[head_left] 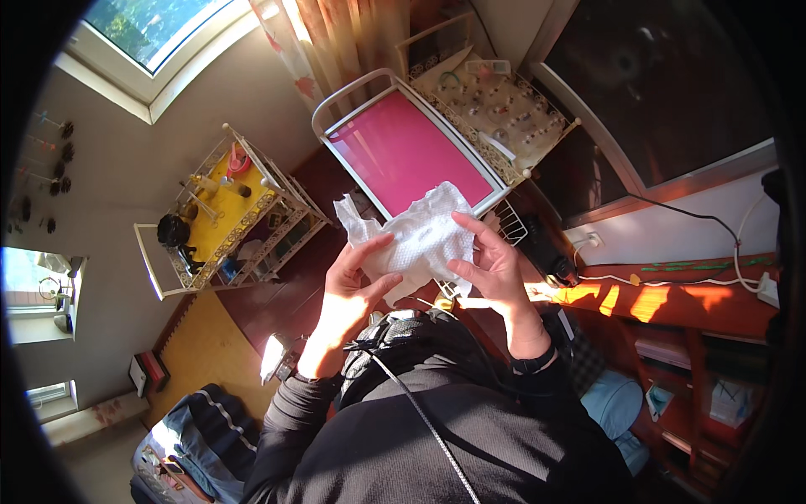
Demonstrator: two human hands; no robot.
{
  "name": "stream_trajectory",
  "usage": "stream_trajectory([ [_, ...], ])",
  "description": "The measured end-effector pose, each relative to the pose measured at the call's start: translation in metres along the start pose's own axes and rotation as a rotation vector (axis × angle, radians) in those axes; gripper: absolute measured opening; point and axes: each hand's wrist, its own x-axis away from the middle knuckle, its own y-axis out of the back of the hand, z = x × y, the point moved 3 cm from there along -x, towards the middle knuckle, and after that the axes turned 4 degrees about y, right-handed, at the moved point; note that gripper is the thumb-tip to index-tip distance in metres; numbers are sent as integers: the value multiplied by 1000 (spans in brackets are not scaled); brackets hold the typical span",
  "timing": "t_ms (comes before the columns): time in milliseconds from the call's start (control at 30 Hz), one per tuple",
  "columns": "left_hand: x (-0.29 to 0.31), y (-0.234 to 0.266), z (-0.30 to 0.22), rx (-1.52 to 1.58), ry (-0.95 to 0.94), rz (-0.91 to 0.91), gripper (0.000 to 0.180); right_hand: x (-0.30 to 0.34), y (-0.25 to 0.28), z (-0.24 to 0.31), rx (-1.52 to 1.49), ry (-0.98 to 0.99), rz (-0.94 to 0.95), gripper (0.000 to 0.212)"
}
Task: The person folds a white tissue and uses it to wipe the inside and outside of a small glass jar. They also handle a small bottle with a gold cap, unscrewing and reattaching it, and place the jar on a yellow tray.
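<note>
A white, textured paper towel (416, 244) with ragged edges is stretched between my two hands in front of my body. My left hand (351, 281) pinches its left side, thumb toward the middle and fingers partly behind the sheet. On the right side, my right hand (491, 262) grips it between thumb and fingers. Just beyond the towel is a trolley with a glossy pink top (411, 151) and a white frame; the towel overlaps its near edge from this view.
At the left stands a white metal rack (220, 195) with a yellow top holding scissors and bottles. A lace-trimmed stand (512, 113) with many small items is beyond the trolley at right. A reddish wooden shelf (672, 315) with cables runs along the right wall. Clothes (201, 437) lie lower left.
</note>
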Motion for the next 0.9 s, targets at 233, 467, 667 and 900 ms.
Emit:
stream_trajectory([
  [233,-10,24,2,-488,129,-83,15,-1,21,13,687,211,182,14],
  [467,-12,5,14,247,251,10,11,-12,9,-18,-143,3,2,12],
  [667,-23,6,13,39,233,-23,8,-10,24,-27,9,-20,-4,20],
  [900,-34,-2,-12,-333,247,419,19,-14,19,9,416,-9,663,70],
])
